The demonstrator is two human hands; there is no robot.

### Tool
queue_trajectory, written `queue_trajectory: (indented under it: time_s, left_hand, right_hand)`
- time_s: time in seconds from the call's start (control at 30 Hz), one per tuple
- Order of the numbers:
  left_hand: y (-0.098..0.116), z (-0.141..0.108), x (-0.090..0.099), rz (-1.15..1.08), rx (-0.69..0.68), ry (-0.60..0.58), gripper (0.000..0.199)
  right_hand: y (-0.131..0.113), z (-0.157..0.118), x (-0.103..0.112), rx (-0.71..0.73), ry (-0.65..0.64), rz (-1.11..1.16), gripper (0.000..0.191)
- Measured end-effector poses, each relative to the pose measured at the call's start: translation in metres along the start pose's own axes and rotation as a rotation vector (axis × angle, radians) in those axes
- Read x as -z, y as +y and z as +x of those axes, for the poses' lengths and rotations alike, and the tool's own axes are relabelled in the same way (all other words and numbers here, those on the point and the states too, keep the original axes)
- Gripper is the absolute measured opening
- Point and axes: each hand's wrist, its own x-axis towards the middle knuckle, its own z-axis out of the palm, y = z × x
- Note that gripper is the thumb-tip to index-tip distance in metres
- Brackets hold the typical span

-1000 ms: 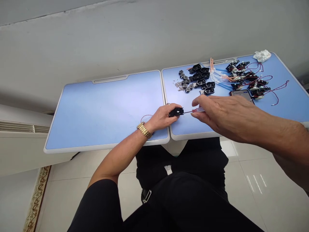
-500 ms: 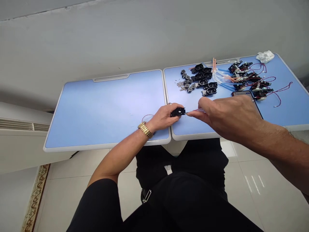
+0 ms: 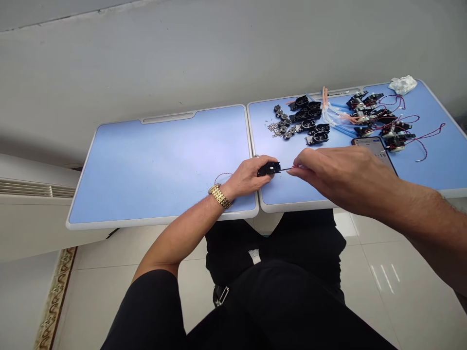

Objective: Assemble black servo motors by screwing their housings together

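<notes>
The person's left hand (image 3: pixel 248 177) is gripping a small black plastic housing (image 3: pixel 269 168), its fingers curled together around it, just above the seam between the two blue tabletop panels near the front edge. A gold link watch (image 3: pixel 220 197) is sitting on that wrist, and a thin red wire (image 3: pixel 222 174) is curving over the tabletop just beside the hand. The right hand (image 3: pixel 339 177) is reaching in from the right, its thumb and fingertips (image 3: pixel 297 167) pinched together on a small screwdriver (image 3: pixel 292 168) with a mostly hidden translucent handle. Its thin metal shaft is pointing left and its tip is meeting the right end of the housing. Past the hands, a smartphone (image 3: pixel 370 146) is lying toward the right side of the right panel. Nearer the back edge, a small heap of tiny screws (image 3: pixel 272 128) and a cluster of round metal parts (image 3: pixel 282 121) are lying beside rows of black housings (image 3: pixel 314 121). Bundled blue and clear tubing (image 3: pixel 339 116) is spreading right of them, toward small motor assemblies with red wires (image 3: pixel 379 116). A crumpled white cloth (image 3: pixel 402 85) is lying at the far right corner.
</notes>
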Motion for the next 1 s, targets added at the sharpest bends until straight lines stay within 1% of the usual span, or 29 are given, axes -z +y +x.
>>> queue_trajectory:
  time_s: [0.13, 0.2, 0.23, 0.3, 0.37, 0.43, 0.53, 0.63, 0.8, 0.87, 0.93, 1.0]
  left_hand:
    - [-0.001, 0.0, 0.0, 0.003, -0.007, 0.015, 0.038]
    - [-0.001, 0.0, 0.0, 0.011, -0.007, 0.02, 0.037]
    - [-0.001, 0.0, 0.0, 0.017, -0.012, 0.017, 0.036]
    - [0.0, 0.0, 0.0, 0.025, -0.02, 0.009, 0.035]
    - [0.0, 0.0, 0.0, 0.025, -0.018, 0.01, 0.035]
    - [0.0, 0.0, 0.001, 0.015, -0.016, 0.017, 0.034]
    - [0.0, 0.0, 0.001, 0.0, -0.028, 0.015, 0.033]
    - [0.0, -0.001, 0.0, 0.0, -0.031, 0.028, 0.033]
    - [-0.002, -0.001, -0.001, 0.001, -0.042, 0.05, 0.032]
    - [-0.002, 0.0, -0.001, 0.0, -0.031, 0.059, 0.031]
    - [-0.001, 0.0, -0.001, -0.003, -0.022, 0.06, 0.031]
    - [-0.001, 0.0, -0.001, -0.008, -0.02, 0.058, 0.03]
  right_hand:
    - [-0.004, -0.001, 0.001, -0.187, -0.026, -0.074, 0.062]
    - [-0.004, -0.003, 0.001, -0.233, -0.037, -0.112, 0.065]
    - [-0.003, -0.004, 0.001, -0.228, -0.043, -0.119, 0.065]
    - [-0.001, -0.006, 0.0, -0.17, -0.038, -0.1, 0.056]
    - [0.003, -0.007, -0.001, -0.063, 0.004, -0.046, 0.042]
    - [0.008, -0.007, -0.003, 0.053, 0.07, 0.001, 0.034]
    - [0.013, -0.004, -0.006, 0.152, 0.147, -0.006, 0.034]
    - [0.013, -0.001, -0.008, 0.126, 0.172, -0.053, 0.041]
    - [0.009, -0.002, -0.011, -0.059, 0.159, -0.097, 0.055]
    - [0.008, -0.004, -0.012, -0.107, 0.139, -0.123, 0.059]
    - [0.007, -0.007, -0.011, -0.092, 0.126, -0.124, 0.055]
    - [0.008, -0.009, -0.01, -0.04, 0.122, -0.098, 0.044]
